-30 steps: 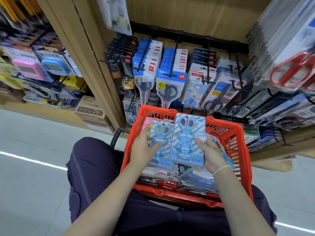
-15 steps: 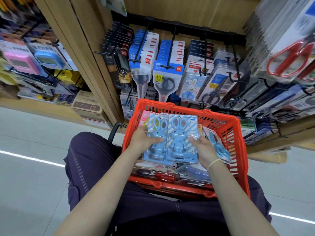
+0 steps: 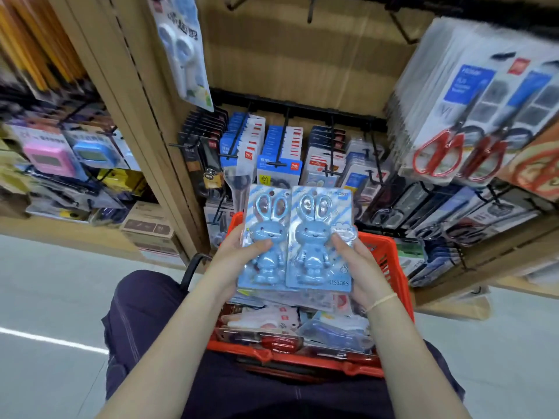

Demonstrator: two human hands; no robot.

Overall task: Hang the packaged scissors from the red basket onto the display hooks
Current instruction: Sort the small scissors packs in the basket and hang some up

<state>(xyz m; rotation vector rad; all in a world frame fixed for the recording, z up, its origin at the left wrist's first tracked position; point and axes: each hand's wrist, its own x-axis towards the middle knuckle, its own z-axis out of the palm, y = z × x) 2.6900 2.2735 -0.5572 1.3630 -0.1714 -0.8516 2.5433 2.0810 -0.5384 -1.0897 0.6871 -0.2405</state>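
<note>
Your fingers curl round two glossy blister packs held side by side above the red basket [image 3: 390, 267]: your left hand [image 3: 233, 261] grips the left rabbit scissors pack [image 3: 264, 237] with the thumb laid flat across the moulded blue figure, and your right hand [image 3: 360, 267] grips the right rabbit scissors pack [image 3: 320, 237] the same way, thumb on the clear plastic bubble. Each pack is a flat rectangular card, pale blue with striped print, carrying a rounded rabbit-shaped holder whose oval ears are the scissor loops. The two cards touch along their inner edges, the right one slightly overlapping the left. Below them the basket, a rigid plastic lattice with slotted walls, rests on your lap and holds a loose heap of more shiny packets [image 3: 290, 331], some white, some with red handles. Beyond the basket, thin black wire display hooks [image 3: 282, 140] jut from a black rail on a wood-grain panel, crowded with carded scissors. Red-handled scissors [image 3: 438, 152] in clear sleeves hang at the right.
</note>
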